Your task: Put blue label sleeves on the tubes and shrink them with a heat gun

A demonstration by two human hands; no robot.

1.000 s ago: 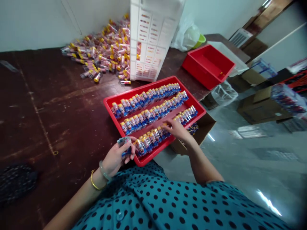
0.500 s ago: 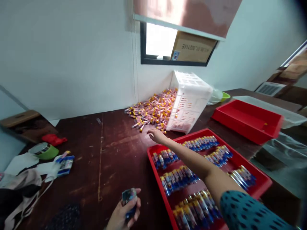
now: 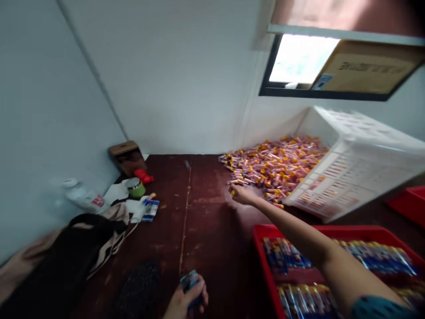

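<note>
My left hand (image 3: 195, 297), low in the middle of the view, is closed around a small stack of blue printed packets (image 3: 189, 280). Stretched forward, my right hand (image 3: 243, 195) is at the near left edge of a pile of small pink tubes with yellow caps (image 3: 275, 164). Its fingers are pinched together, and a yellow cap shows at their tips; the rest of that tube is blurred. The pile spills from a white plastic basket (image 3: 318, 186) tipped on its side. Under my right forearm, a red tray (image 3: 265, 274) holds rows of blue-wrapped tubes.
Another red tray (image 3: 407, 204) stands at the right edge. Along the left lie a black bag (image 3: 66, 266), a plastic bottle (image 3: 84, 197), a green-sided round container (image 3: 136, 188), a red crumpled item (image 3: 143, 176) and a blue packet (image 3: 151, 210). A wall closes the table's far side.
The view has turned left, so the basket and tray sit further right. My right hand has reached the pile's edge and closed its fingers. My left hand still holds the packets.
</note>
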